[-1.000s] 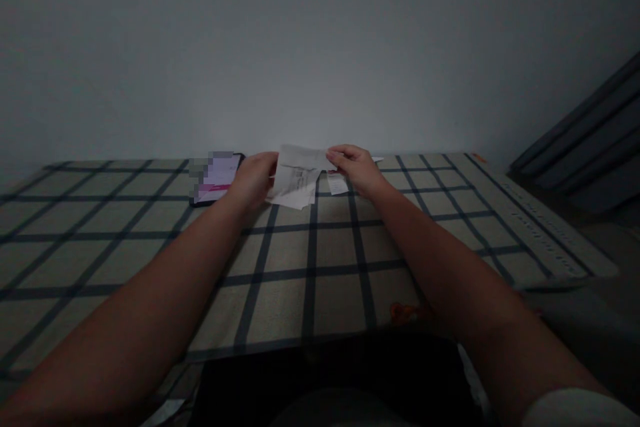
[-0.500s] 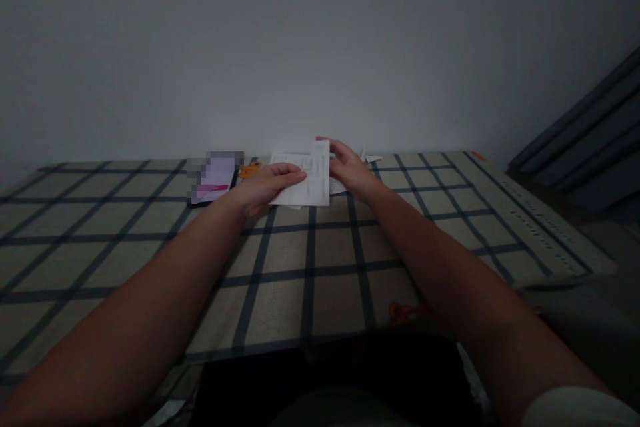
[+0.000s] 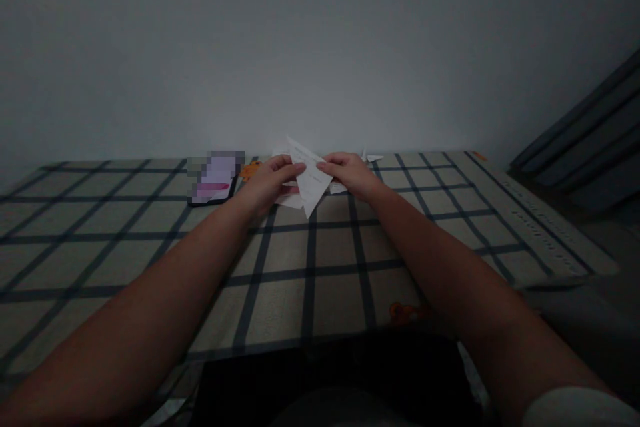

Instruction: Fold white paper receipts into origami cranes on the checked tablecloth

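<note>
- and there it was: the left hand and the right hand both pinched the small white printed paper sheet, thumbs on its near face, one corner poking up, one down.
- it looked light, thin, easily creased or torn; opposite edges seemed the safest hold.
- its print was too small to read!
- left of the grip, a flat black-edged device showed a pixelated screen; far right, dark lettering on the pale, blue-checked cloth stayed illegible.
</note>
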A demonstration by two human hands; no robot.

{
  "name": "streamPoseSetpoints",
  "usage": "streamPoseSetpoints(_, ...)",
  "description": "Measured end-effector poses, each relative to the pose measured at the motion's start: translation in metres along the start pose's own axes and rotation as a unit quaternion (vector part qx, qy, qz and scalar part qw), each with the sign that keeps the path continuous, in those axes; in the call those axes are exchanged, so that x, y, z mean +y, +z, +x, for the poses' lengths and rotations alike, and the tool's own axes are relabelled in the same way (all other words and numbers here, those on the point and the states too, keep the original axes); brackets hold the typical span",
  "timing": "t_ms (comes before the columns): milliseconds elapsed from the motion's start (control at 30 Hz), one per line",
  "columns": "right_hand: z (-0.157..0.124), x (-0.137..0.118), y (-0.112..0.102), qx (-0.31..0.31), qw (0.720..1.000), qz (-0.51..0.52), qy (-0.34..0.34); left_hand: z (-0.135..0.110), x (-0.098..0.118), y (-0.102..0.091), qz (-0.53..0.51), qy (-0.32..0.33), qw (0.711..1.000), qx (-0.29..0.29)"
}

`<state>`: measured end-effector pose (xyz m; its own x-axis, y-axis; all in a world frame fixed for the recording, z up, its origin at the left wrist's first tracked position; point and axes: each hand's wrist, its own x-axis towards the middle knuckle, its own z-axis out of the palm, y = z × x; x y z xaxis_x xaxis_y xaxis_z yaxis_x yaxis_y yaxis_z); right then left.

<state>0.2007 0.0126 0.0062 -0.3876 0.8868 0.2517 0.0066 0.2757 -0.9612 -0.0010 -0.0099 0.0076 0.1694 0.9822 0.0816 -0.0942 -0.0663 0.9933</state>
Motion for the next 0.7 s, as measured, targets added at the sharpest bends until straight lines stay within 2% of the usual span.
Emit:
streamPoseSetpoints(167,-0.0024,-0.0037,-0.0023,-0.021,0.997,-0.07,-0.029,0.002,0.0044,-0.0009,-0.052,0.048,0.997,0.022)
streamPoseSetpoints(433,-0.0008,-0.0033,-0.0025,0.062,0.989,-0.126,-0.044,0.0017,0.0055,-0.0014,-0.03,0.076,0.995,0.065)
streamPoseSetpoints(700,-0.0038,-0.0083,0.0001,0.063,0.988,-0.137,-0.025,0.002,0.003,-0.002,0.036,0.071,0.993,0.083)
